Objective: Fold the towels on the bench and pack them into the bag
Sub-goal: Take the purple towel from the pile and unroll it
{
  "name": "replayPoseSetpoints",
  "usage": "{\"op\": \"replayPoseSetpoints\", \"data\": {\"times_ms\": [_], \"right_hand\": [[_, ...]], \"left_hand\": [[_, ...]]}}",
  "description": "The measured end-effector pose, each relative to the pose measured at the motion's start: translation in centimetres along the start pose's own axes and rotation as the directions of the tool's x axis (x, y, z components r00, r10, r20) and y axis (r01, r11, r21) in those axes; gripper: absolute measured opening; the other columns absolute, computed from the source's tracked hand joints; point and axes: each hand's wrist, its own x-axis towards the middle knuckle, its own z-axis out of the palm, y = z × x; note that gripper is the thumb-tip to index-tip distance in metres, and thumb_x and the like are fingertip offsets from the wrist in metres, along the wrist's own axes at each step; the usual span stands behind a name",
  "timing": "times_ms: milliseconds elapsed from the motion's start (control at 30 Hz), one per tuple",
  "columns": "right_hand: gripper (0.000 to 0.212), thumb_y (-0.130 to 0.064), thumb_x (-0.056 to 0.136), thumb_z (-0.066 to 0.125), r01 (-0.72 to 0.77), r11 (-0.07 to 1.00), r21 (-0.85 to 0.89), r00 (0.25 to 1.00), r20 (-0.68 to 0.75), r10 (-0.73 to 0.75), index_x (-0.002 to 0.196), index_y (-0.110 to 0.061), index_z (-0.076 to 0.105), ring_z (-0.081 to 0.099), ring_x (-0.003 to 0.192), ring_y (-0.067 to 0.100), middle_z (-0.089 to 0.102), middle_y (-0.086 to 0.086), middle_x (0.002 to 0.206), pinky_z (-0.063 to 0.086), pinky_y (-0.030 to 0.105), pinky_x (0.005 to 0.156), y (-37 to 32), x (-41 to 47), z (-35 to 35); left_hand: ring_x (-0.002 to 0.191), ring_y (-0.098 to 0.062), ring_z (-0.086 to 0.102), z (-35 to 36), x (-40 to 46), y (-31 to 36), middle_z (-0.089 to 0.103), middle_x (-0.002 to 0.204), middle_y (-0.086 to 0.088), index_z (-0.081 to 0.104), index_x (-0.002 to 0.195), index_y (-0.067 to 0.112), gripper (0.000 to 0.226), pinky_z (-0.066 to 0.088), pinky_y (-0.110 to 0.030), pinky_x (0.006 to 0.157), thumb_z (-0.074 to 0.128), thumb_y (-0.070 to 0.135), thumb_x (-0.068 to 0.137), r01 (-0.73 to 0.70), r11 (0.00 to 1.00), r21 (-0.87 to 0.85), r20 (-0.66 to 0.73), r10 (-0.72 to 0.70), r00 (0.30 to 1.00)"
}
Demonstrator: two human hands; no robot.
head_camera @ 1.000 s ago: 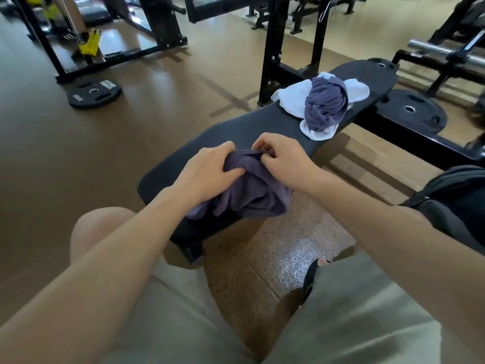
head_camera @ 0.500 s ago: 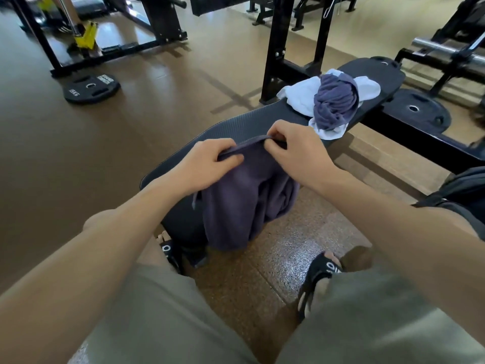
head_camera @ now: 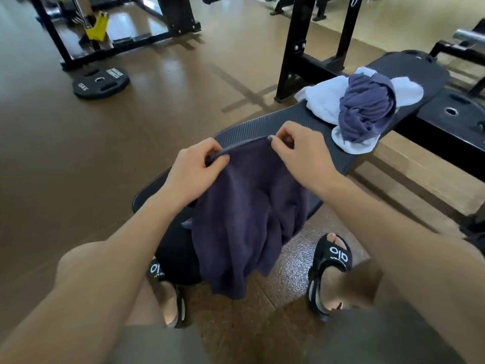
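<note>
A dark purple towel (head_camera: pixel 246 219) hangs from its top edge over the near end of the black padded bench (head_camera: pixel 262 128). My left hand (head_camera: pixel 195 169) pinches the left part of that edge and my right hand (head_camera: pixel 298 151) pinches the right part. The cloth drops down past the bench end toward the floor. Farther along the bench lies a crumpled purple towel (head_camera: pixel 366 111) on top of a white towel (head_camera: pixel 321 99). The bag is out of view.
My feet in black sandals (head_camera: pixel 329 266) stand on the brown floor on both sides of the bench end. A black rack upright (head_camera: pixel 294 48) stands behind the bench. A weight plate (head_camera: pixel 101 82) lies on the floor at left, another plate (head_camera: pixel 451 111) at right.
Both hands have lifted the bunched purple towel off the bench and moved apart along its top edge, so it now hangs open. The view has tilted down, and the bag at right has left the frame.
</note>
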Motion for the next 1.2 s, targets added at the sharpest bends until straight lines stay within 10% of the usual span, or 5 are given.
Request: {"op": "replayPoseSetpoints", "data": {"times_ms": [367,667,867,1033,1200], "right_hand": [[0.016,-0.033,0.089,0.073,-0.235,0.957,0.169,0.871,0.474,0.13,0.08,-0.019,0.072,0.059,0.064,0.006,0.069,-0.006,0.07,0.047,0.027,0.064,2.8,1.3,1.2],[0.016,-0.029,0.097,0.063,-0.16,0.946,0.28,0.937,0.344,0.057,0.083,-0.021,0.066,0.044,0.057,0.006,0.055,-0.004,0.06,0.037,0.028,0.06,1.5,0.0,0.4],[0.016,-0.023,0.1,0.054,-0.15,0.986,0.072,0.945,0.302,0.122,0.092,-0.011,0.059,0.053,0.066,0.015,0.059,0.0,0.073,0.039,0.024,0.052,-2.4,0.1,-1.6],[0.011,-0.013,0.1,0.046,-0.384,0.798,0.464,0.922,0.245,0.301,0.093,-0.012,0.054,0.069,0.064,0.027,0.066,0.018,0.09,0.053,0.03,0.047,-6.2,0.8,-4.6],[0.016,-0.006,0.101,0.041,-0.366,0.705,0.608,0.925,0.155,0.347,0.094,-0.016,0.05,0.069,0.056,0.019,0.063,0.011,0.09,0.056,0.03,0.049,-9.0,0.9,-7.4]], "left_hand": [[0.08,-0.034,0.057,-2.2,2.4,-2.1,0.062,0.084,-0.004,0.051,0.101,0.021,0.011,0.049,-0.046,0.07,0.047,0.031,0.103,0.147,0.94,0.307,-0.197,-0.089,0.976],[0.067,-0.013,0.056,1.2,-0.5,-0.5,0.061,0.073,0.005,0.052,0.086,0.023,0.014,0.047,-0.034,0.063,0.061,0.027,0.095,0.127,0.991,0.04,0.103,-0.13,0.986],[0.066,-0.012,0.054,-0.5,-1.3,4.1,0.057,0.069,0.005,0.046,0.082,0.018,0.027,0.041,-0.037,0.06,0.045,0.031,0.106,-0.002,0.999,0.049,0.024,0.001,1.0],[0.069,-0.007,0.046,-2.4,-1.1,9.8,0.047,0.077,0.008,0.042,0.08,0.017,0.021,0.027,-0.025,0.061,0.054,0.016,0.099,-0.169,0.983,0.066,-0.032,0.171,0.985],[0.077,-0.018,0.055,-3.6,-2.0,13.8,0.054,0.091,0.001,0.034,0.103,0.02,0.027,0.05,-0.039,0.068,0.045,0.0,0.089,-0.201,0.979,-0.025,0.051,0.202,0.978]]}}
